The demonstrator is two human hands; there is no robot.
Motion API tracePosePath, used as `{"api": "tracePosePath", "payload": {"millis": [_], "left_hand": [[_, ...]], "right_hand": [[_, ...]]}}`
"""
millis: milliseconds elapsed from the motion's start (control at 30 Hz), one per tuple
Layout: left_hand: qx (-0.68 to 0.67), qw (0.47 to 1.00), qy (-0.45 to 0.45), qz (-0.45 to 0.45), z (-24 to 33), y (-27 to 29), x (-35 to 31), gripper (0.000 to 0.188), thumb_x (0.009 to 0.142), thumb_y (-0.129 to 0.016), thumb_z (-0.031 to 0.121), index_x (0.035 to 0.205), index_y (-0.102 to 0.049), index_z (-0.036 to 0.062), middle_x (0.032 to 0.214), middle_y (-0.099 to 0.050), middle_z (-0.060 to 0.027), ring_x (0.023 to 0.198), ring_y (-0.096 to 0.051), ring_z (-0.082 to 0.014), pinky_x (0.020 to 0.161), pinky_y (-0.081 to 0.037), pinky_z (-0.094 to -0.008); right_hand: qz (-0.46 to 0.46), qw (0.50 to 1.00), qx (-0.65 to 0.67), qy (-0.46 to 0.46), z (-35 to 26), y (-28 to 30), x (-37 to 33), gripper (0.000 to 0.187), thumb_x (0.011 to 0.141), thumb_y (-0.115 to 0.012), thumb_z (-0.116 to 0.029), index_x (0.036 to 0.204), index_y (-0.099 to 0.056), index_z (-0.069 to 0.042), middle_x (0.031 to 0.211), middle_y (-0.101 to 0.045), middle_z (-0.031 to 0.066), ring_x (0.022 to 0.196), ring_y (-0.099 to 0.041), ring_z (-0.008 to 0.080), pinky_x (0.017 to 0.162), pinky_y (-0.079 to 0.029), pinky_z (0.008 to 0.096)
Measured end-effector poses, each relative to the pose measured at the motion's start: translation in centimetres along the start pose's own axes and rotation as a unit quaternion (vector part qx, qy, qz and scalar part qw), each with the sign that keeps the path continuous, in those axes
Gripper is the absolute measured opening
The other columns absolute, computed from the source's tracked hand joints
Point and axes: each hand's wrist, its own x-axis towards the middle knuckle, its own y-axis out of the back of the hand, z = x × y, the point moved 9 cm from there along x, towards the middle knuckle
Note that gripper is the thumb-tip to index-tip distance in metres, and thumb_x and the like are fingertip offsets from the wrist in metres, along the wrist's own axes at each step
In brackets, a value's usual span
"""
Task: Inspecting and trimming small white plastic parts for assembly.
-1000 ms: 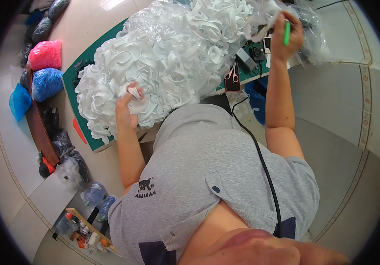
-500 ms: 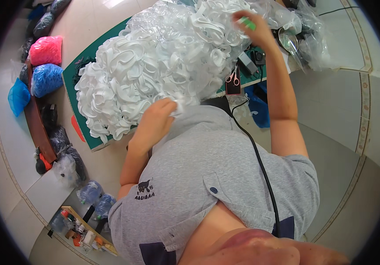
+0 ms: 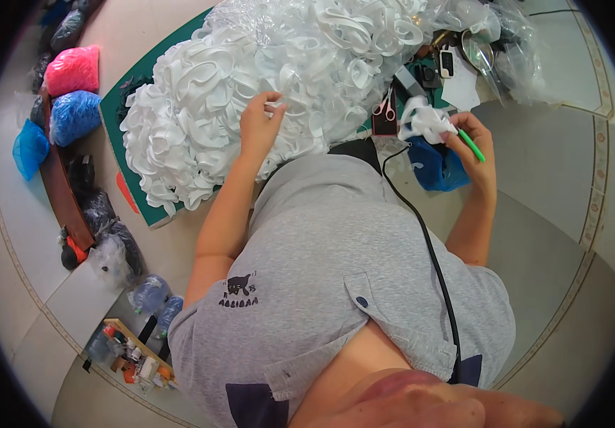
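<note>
A large heap of white looped fabric strips (image 3: 200, 107), partly under clear plastic, covers the green table (image 3: 111, 107). My left hand (image 3: 261, 125) hovers over or touches the heap's near side, its fingers loosely bent and apart, with nothing visible in them. To the right, past the table's near edge, my right hand (image 3: 473, 146) is closed round a small bunch of white strips (image 3: 427, 123). A slim bright-green tool (image 3: 472, 146) sticks out of the same hand; its working end is hidden, so I cannot tell its kind.
Pink-handled scissors (image 3: 386, 107) lie on a dark phone-like slab (image 3: 384, 127) near the table edge. Below my right hand hangs a blue bag (image 3: 436, 171). A black cable (image 3: 421, 235) runs down my shirt. Pink (image 3: 72, 70) and blue (image 3: 75, 118) filled bags stand at left.
My right hand has come down from the far right of the heap, beyond the table edge, and now holds white strips. My left hand has moved forward over the heap and no longer shows white material.
</note>
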Motion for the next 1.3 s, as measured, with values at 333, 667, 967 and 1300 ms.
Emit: {"api": "tracePosePath", "payload": {"millis": [333, 667, 967, 1300], "left_hand": [[0.301, 0.925, -0.157, 0.171, -2.8, -1.4, 6.8, 0.032, 0.077, -0.07, 0.032, 0.089, -0.064, 0.0023, 0.107, -0.059, -0.0139, 0.102, -0.05, -0.0326, 0.09, -0.038, -0.0416], [-0.163, 0.966, -0.08, 0.184, 1.7, 5.6, -3.2, 0.028, 0.096, -0.051, 0.024, 0.082, -0.062, 0.0021, 0.099, -0.063, -0.0045, 0.087, -0.055, -0.0085, 0.075, -0.041, -0.0197], [-0.482, 0.869, 0.027, 0.114, 3.7, 2.6, -5.9, 0.022, 0.098, -0.047, 0.023, 0.096, -0.058, 0.0047, 0.086, -0.06, 0.002, 0.077, -0.05, -0.0031, 0.072, -0.041, -0.0196], [-0.437, 0.893, 0.033, 0.106, 1.6, 2.7, -4.4, 0.022, 0.098, -0.048, 0.022, 0.087, -0.058, 0.0069, 0.08, -0.056, 0.0047, 0.075, -0.046, -0.0023, 0.07, -0.039, -0.0194]], "right_hand": [[-0.127, 0.92, -0.344, -0.137, 6.5, -0.2, -2.9, 0.013, 0.081, -0.062, -0.008, 0.09, -0.064, 0.001, 0.073, -0.063, 0.0155, 0.064, -0.059, 0.0244, 0.062, -0.045, 0.0313], [-0.085, 0.978, 0.018, 0.189, -4.5, -12.7, 2.8, 0.019, 0.095, -0.052, -0.012, 0.105, -0.063, 0.0, 0.086, -0.065, 0.0052, 0.074, -0.057, 0.0082, 0.065, -0.046, 0.0215], [-0.097, 0.949, -0.038, 0.299, -8.1, -21.1, 5.7, 0.019, 0.082, -0.067, -0.007, 0.1, -0.063, -0.003, 0.09, -0.064, 0.0067, 0.074, -0.059, 0.0133, 0.068, -0.046, 0.0245], [-0.029, 0.948, 0.034, 0.314, -8.4, -14.2, 4.7, 0.012, 0.079, -0.064, 0.008, 0.087, -0.062, 0.0, 0.085, -0.064, 0.0065, 0.078, -0.059, 0.0119, 0.074, -0.047, 0.0235]]}}
